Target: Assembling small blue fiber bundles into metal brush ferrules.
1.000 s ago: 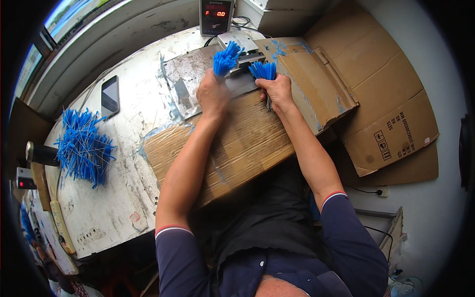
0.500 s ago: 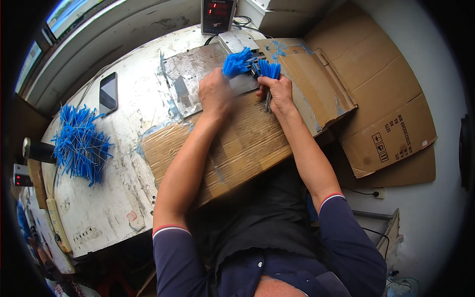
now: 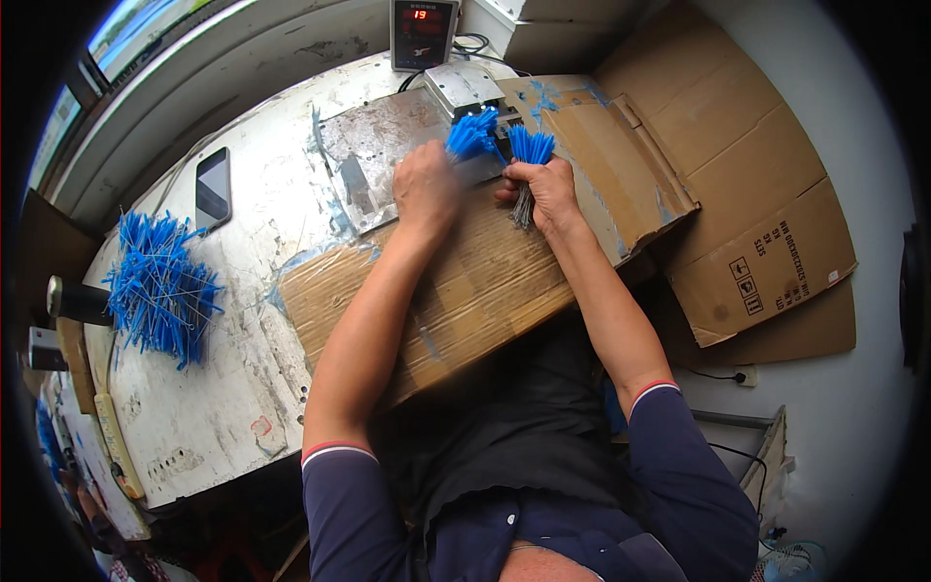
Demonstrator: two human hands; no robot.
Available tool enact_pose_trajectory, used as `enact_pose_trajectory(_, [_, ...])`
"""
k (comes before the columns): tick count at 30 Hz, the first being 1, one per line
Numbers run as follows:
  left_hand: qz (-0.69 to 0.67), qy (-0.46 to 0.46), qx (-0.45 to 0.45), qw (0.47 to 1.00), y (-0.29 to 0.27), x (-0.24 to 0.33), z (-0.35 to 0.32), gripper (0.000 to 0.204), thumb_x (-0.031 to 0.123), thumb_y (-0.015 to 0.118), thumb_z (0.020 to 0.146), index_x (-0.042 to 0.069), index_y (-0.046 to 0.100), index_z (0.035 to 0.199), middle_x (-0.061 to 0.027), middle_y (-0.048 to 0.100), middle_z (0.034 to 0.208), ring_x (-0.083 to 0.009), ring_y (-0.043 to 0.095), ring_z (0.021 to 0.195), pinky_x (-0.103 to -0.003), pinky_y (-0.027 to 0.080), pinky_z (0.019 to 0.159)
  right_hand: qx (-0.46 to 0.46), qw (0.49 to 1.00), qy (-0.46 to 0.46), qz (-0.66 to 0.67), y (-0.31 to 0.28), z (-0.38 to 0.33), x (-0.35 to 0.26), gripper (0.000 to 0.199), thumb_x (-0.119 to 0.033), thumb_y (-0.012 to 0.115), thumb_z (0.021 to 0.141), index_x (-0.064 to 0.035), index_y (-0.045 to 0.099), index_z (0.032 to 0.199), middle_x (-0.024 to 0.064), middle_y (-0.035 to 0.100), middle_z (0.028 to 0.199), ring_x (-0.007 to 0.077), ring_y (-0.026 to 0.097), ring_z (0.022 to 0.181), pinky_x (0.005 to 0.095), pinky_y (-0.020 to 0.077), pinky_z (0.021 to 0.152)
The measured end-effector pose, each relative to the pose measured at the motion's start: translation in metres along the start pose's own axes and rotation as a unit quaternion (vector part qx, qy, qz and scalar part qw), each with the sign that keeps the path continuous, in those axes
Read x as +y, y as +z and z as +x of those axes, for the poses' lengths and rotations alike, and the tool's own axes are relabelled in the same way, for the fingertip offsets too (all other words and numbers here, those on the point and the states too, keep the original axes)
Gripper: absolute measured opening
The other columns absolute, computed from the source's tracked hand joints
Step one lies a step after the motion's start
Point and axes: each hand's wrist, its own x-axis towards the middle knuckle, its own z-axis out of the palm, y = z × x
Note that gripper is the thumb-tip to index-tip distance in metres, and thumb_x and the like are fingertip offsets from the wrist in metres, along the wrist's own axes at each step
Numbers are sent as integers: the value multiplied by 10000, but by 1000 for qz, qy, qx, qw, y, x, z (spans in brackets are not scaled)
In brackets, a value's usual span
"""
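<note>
My left hand (image 3: 425, 192), smeared by motion along its inner side, is closed around a bundle of thin blue-ended wire pieces (image 3: 472, 134), blue ends pointing up and to the right. My right hand (image 3: 545, 190) grips a second, upright bundle of blue-ended wires (image 3: 530, 145), whose thin silvery stems (image 3: 524, 209) stick out below the fingers. The two bundles stand close together in front of a small metal device (image 3: 467, 87). Under both hands lies a cardboard sheet (image 3: 465, 281). A large loose heap of the same blue-ended wires (image 3: 163, 286) rests on the table at the left.
Behind the device stands a black box with a red digital display (image 3: 421, 35). A phone (image 3: 213, 187) and a dark cylinder (image 3: 80, 300) are at the left on the worn white table (image 3: 233, 388). Opened cardboard boxes (image 3: 747, 204) fill the right side; a metal plate (image 3: 369, 145) lies behind my left hand.
The red display shows different digits. Both hands stay close together, with the bundles shifted slightly; more silvery stems show below my right hand.
</note>
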Motion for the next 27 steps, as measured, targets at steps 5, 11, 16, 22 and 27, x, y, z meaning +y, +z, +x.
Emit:
enact_pose_trajectory(5, [20,19,-15,999,2,4,0,174,38,583,817,37,627,985,-177,672,962,-376,638,949,-479,486,845,31,999,-25,-33,-1,4,5,115,96,681,759,11,615,801,91,639,735,185,639,552,363,604,458])
enact_pose_trajectory(11, [-8,-43,64,997,6,-5,3,82,116,604,876,40,597,906,-188,655,856,-416,649,799,-526,491,718,76,993,-43,-77,11,11,8,171,112,702,731,11,597,821,87,626,768,178,632,567,354,596,451])
enact_pose_trajectory(16, [-87,-110,93,986,2,-1,5,83,97,612,881,48,583,941,-196,654,893,-439,642,842,-531,481,736,101,986,-51,-121,14,17,7,147,83,712,721,34,624,828,100,641,752,192,653,573,333,590,455])
enact_pose_trajectory(22, [-102,-102,105,984,3,-4,5,81,93,624,880,51,592,940,-196,650,885,-437,640,842,-524,478,731,117,978,-38,-170,23,22,5,107,73,714,722,41,631,783,111,650,710,202,669,565,334,588,448])
enact_pose_trajectory(27, [-119,-113,106,981,0,-4,4,81,97,635,877,51,589,924,-194,651,877,-431,641,844,-517,478,733,119,981,-59,-141,24,21,9,131,90,706,734,44,616,817,105,646,730,190,660,558,326,587,438])
